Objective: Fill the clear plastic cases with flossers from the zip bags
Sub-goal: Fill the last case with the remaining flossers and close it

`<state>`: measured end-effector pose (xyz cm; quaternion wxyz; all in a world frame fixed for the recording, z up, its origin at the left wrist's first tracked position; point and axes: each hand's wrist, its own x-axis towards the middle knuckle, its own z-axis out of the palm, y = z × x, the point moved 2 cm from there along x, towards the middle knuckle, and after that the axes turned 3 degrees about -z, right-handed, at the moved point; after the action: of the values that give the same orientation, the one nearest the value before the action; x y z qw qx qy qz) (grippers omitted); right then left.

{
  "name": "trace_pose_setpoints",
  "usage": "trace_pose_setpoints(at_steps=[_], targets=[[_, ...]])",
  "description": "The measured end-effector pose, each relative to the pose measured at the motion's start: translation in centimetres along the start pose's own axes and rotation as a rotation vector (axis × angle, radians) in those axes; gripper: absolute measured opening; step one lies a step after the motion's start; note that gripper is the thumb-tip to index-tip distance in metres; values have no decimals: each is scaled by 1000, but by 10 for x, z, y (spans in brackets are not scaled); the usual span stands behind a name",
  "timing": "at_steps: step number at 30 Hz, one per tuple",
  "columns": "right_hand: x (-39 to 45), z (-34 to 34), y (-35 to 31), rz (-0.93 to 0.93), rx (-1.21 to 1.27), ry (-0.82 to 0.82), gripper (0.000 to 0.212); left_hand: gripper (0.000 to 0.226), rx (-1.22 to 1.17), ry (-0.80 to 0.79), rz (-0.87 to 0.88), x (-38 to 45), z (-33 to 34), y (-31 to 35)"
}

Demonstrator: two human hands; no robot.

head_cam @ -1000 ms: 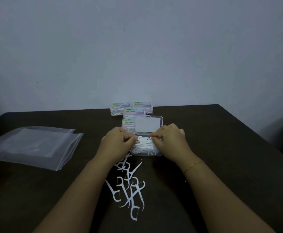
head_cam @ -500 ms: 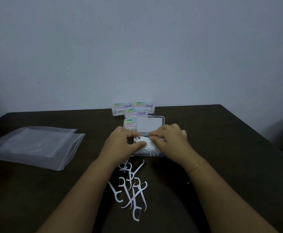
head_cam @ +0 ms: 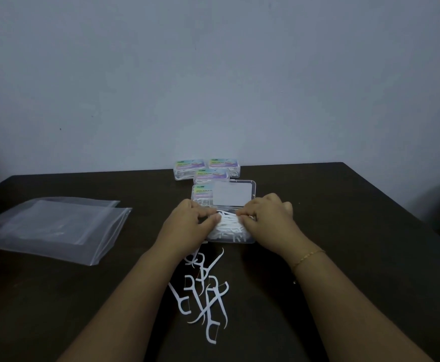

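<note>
A: Progress? 
B: Four closed cases (head_cam: pixel 207 171) sit filled behind the open case (head_cam: pixel 231 232); it holds a heap of flossers (head_cam: pixel 229 223). Loose flossers (head_cam: pixel 205 292) lie in front of it; zip bags (head_cam: pixel 54 227) lie to its left.

A: Hands? 
B: Left hand (head_cam: pixel 187 226) and right hand (head_cam: pixel 265 218), fingers curled, pinch the heap. Fingertips are hidden; whether the bags are empty is unclear.

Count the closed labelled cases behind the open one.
4: far left, far right, one in front between them, one partly hidden by the open lid. More may be hidden.
</note>
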<state>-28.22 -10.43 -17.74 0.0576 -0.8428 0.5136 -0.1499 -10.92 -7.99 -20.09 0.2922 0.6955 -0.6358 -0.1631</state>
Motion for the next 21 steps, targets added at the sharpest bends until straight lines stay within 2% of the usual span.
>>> trace_pose_setpoints(at_steps=[7, 11, 14, 18, 21], targets=[[0, -5, -2, 3, 109, 84, 28, 32, -11, -2, 11, -3, -15, 4], [-4, -6, -13, -82, 124, 77, 25, 21, 15, -41, -133, -4, -25, -5], [-11, -5, -27, -193, 147, -24, 23, 19, 78, -151, -218, -6, -35, -12], [-21, -5, -39, -291, 71, -193, 25, 15, 107, -381, -323, -16, -52, -20], [-24, -2, -42, -322, -17, -262, 28, 37, 169, -513, -355, -22, -60, -22]])
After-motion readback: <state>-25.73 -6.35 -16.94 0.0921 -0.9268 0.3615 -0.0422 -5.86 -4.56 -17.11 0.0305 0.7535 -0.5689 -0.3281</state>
